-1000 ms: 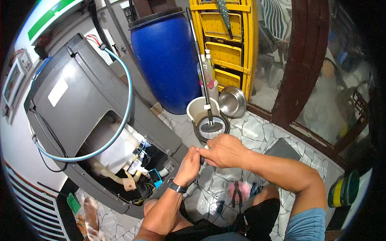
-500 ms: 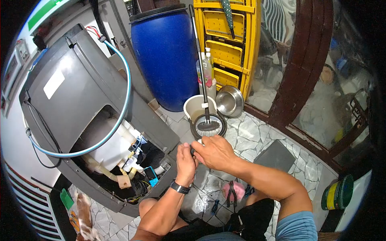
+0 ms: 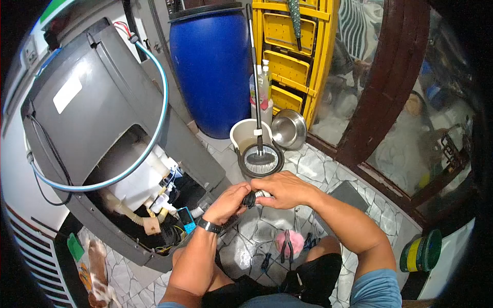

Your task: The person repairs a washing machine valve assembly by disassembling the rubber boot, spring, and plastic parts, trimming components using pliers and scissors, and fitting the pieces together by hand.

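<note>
My left hand, with a dark watch on its wrist, is closed on a small black ridged fitting. My right hand grips the fitting's pale, ribbed end from the right. Exactly what kind of part it is, I cannot make out, since fingers cover much of it. To the left of my hands stands a grey machine housing with an opening. Inside are a white plastic part, hoses, wires and a blue device with a dark screen. A blue-white hose loops over the housing.
Pliers lie on a pink round thing between my knees, beside a dark-handled tool. Ahead stand a mop bucket, metal bowl, blue barrel and yellow folded frame. A brown-white cat lies lower left.
My hands have shifted slightly right and turned, so more of the black fitting and its pale end shows between them. The view has also moved a little.
</note>
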A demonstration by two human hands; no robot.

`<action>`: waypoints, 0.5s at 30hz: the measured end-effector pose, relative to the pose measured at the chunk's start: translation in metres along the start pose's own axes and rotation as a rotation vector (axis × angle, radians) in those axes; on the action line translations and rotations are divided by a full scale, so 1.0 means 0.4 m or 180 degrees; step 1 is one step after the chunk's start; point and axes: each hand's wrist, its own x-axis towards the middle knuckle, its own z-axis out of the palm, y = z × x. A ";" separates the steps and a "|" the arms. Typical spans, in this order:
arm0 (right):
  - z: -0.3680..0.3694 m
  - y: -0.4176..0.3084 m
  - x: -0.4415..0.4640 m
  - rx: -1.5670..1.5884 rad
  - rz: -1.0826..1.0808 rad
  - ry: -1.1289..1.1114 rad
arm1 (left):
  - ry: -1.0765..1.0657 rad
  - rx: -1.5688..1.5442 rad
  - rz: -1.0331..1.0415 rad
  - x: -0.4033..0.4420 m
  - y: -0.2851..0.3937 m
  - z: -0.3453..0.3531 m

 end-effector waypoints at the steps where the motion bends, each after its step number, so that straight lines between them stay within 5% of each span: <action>1: 0.000 -0.009 0.000 -0.0182 -0.0112 -0.0113 | -0.0107 0.0178 -0.0064 0.000 0.001 0.000; 7: 0.046 -0.060 0.001 -0.1018 -0.0127 0.0545 | -0.0304 0.0585 -0.0062 0.008 -0.027 -0.011; 10: 0.046 -0.069 0.010 -0.1084 -0.0100 0.0758 | -0.0004 -0.1022 -0.0560 -0.002 -0.022 0.013; 15: 0.076 -0.074 0.039 -0.0964 0.0327 0.1230 | 0.0500 -0.2603 -0.0473 0.019 -0.053 0.088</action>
